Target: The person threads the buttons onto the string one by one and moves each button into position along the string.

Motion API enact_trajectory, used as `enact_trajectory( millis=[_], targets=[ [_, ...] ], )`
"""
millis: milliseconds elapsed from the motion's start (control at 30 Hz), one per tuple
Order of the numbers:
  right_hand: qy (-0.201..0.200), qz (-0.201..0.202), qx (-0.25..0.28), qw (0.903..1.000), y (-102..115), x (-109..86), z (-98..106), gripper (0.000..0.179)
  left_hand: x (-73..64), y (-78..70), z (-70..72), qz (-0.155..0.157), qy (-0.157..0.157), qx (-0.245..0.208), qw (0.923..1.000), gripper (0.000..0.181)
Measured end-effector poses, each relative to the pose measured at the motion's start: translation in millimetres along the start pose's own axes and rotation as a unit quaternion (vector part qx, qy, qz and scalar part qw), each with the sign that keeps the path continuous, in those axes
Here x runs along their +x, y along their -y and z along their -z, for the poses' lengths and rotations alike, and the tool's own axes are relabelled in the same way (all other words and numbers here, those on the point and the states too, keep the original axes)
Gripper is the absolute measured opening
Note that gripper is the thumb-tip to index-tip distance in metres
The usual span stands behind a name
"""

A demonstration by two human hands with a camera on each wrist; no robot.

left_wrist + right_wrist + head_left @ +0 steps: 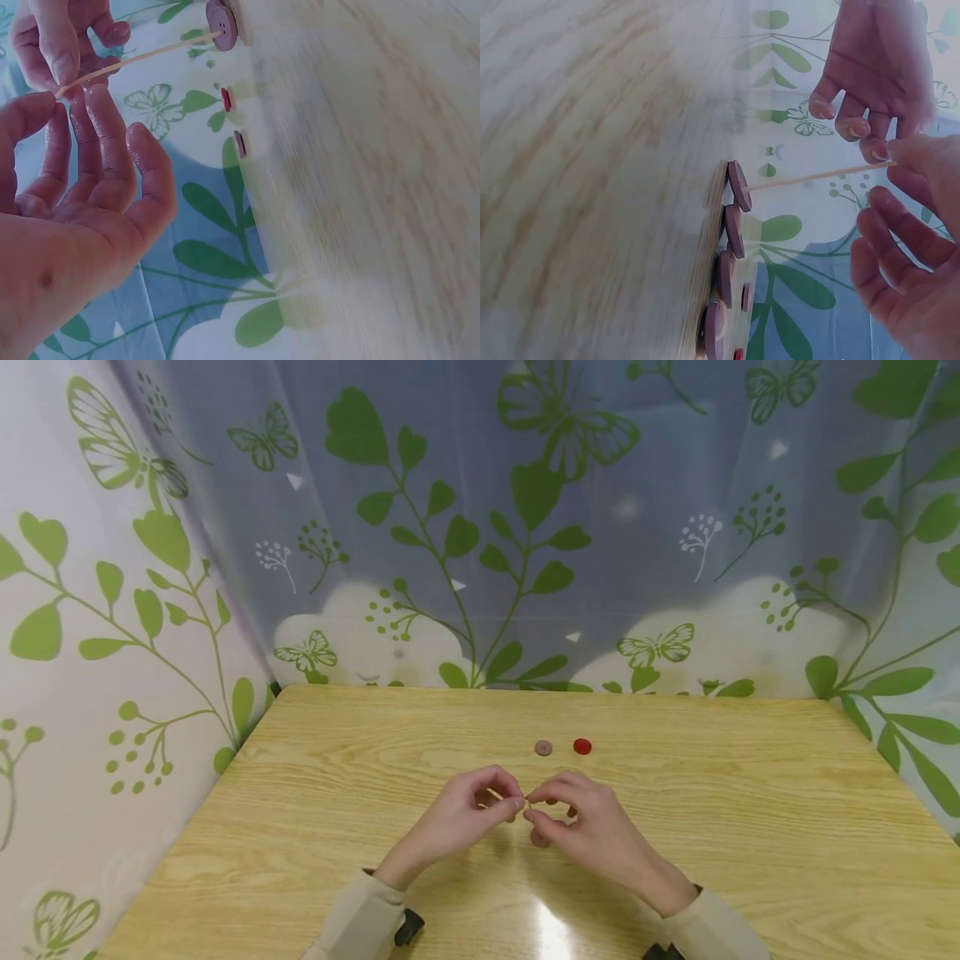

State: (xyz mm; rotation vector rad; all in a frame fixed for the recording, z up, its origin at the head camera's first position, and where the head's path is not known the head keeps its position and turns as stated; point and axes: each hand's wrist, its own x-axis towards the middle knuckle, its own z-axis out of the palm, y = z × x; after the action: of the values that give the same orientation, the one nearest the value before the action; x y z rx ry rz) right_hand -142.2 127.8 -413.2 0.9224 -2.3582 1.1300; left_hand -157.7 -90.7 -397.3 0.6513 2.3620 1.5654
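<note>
A thin pale-orange cord point(150, 54) rises from a hole in a dull mauve button point(221, 26) to where the fingertips of both hands meet. My left hand point(472, 806) pinches the cord's upper end between thumb and forefinger, its other fingers loosely bent. Right beside it, the thumb and forefinger of my right hand point(588, 827) pinch the same end. In the right wrist view several mauve buttons form a row, the corded one point(739, 186) at its top. From above, the right hand partly hides this row, with one button point(540, 837) showing below its thumb.
Beyond the hands, a loose mauve button point(543, 747) and a red button point(582, 747) lie on the wood-grain table point(360, 735). A leaf-and-butterfly curtain point(465, 527) hangs behind the table's far edge and along the sides.
</note>
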Motion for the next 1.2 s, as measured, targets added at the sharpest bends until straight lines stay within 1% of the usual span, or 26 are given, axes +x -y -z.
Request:
enact_trajectory(
  millis=[233, 367, 533, 667, 900, 1033, 1200],
  targets=[
    [-0.015, -0.004, -0.008, 0.9998, 1.9, 0.5, -0.2, 0.011, 0.9, -2.1, -0.3, -0.002, 0.011, -0.011, 0.9999, 0.008],
    [-0.026, -0.004, -0.004, 0.9997, 1.1, -0.4, 0.4, 0.014, 1.2, -2.1, -0.3, -0.001, 0.014, -0.01, 0.9998, 0.008],
    [-0.04, -0.004, 0.017, 0.999, 0.2, -1.6, 1.3, 0.021, 1.7, -2.7, 0.0, -0.001, 0.015, -0.006, 0.9999, 0.008],
    [-0.047, -0.007, 0.04, 0.9981, 0.7, -3.6, 2.8, 0.02, 2.4, -3.3, -0.7, -0.003, 0.021, -0.009, 0.9997, 0.008],
    [-0.046, -0.036, 0.066, 0.9961, 2.5, -7.3, 6.8, 0.019, 4.6, -4.2, -2.6, -0.003, 0.031, -0.014, 0.9994, 0.009],
    [-0.042, -0.051, 0.065, 0.9957, 1.3, -9.1, 8.7, 0.019, 6.5, -4.4, -4.0, -0.003, 0.041, -0.021, 0.999, 0.01],
    [-0.047, -0.049, 0.053, 0.9963, -1.1, -10.2, 9.5, 0.022, 8.7, -5.4, -5.6, -0.005, 0.049, -0.024, 0.9985, 0.01]
  ],
)
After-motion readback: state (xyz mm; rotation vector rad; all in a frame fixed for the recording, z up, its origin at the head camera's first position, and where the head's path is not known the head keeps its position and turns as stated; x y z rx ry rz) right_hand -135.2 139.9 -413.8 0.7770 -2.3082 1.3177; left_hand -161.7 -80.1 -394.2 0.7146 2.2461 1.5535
